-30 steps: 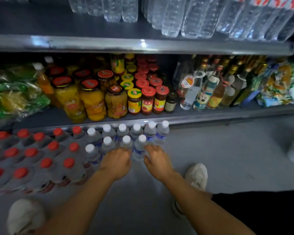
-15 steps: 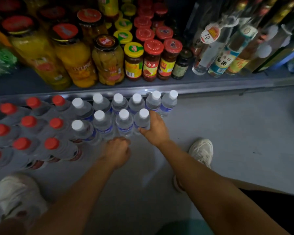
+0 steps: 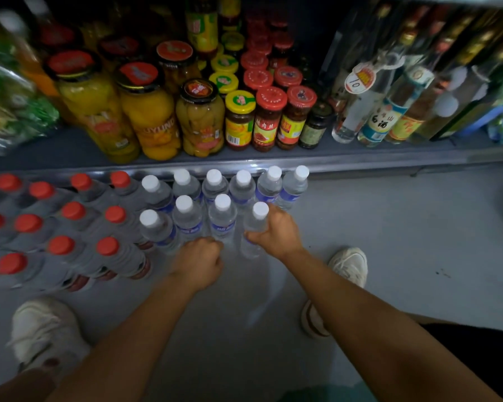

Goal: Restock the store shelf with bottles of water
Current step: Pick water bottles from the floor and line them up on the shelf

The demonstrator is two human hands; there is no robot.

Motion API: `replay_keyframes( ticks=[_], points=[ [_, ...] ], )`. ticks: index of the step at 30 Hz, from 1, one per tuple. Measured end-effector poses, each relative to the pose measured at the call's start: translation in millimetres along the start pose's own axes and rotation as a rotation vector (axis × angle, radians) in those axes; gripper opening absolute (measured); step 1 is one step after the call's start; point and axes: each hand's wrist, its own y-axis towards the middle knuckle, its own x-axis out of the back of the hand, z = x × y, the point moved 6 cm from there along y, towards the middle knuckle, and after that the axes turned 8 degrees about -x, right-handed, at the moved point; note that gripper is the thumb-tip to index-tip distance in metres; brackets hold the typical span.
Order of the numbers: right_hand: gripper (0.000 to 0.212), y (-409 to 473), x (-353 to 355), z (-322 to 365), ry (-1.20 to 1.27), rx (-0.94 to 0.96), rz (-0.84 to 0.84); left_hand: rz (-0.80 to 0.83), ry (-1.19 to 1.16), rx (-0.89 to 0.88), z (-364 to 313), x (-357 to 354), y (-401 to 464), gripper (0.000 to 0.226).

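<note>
Several white-capped water bottles (image 3: 188, 219) with blue labels stand on the grey floor in front of the bottom shelf (image 3: 273, 161). My right hand (image 3: 276, 232) grips the front right bottle (image 3: 254, 227) round its body, thumb on the near side. My left hand (image 3: 199, 259) is curled into a fist at the foot of the front row, just below another white-capped bottle (image 3: 222, 220); whether it holds anything is hidden.
A shrink-wrapped pack of red-capped bottles (image 3: 67, 230) lies on the floor at the left. The bottom shelf holds fruit jars (image 3: 150, 117), sauce jars (image 3: 269, 120) and glass liquor bottles (image 3: 381, 111). My shoes (image 3: 350, 265) (image 3: 45, 332) stand on the floor either side.
The view has dropped and come closer to the floor bottles. My right hand has closed round the front right bottle. My left hand has stayed curled near the front row.
</note>
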Motion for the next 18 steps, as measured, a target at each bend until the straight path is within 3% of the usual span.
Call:
replay_keyframes(
  ticks=[7,11,18],
  points=[
    [0.048,-44,83,47,-0.05,0.06,-0.131,-0.179,0.06,-0.039,-18,79,-27,0.022],
    [0.043,-63,147,99,0.003,0.149,-0.28,-0.332,0.144,-0.062,-32,149,-41,0.022],
    [0.047,-87,234,195,0.053,0.308,-0.378,-0.594,0.265,-0.062,-52,276,-83,0.028]
  ],
)
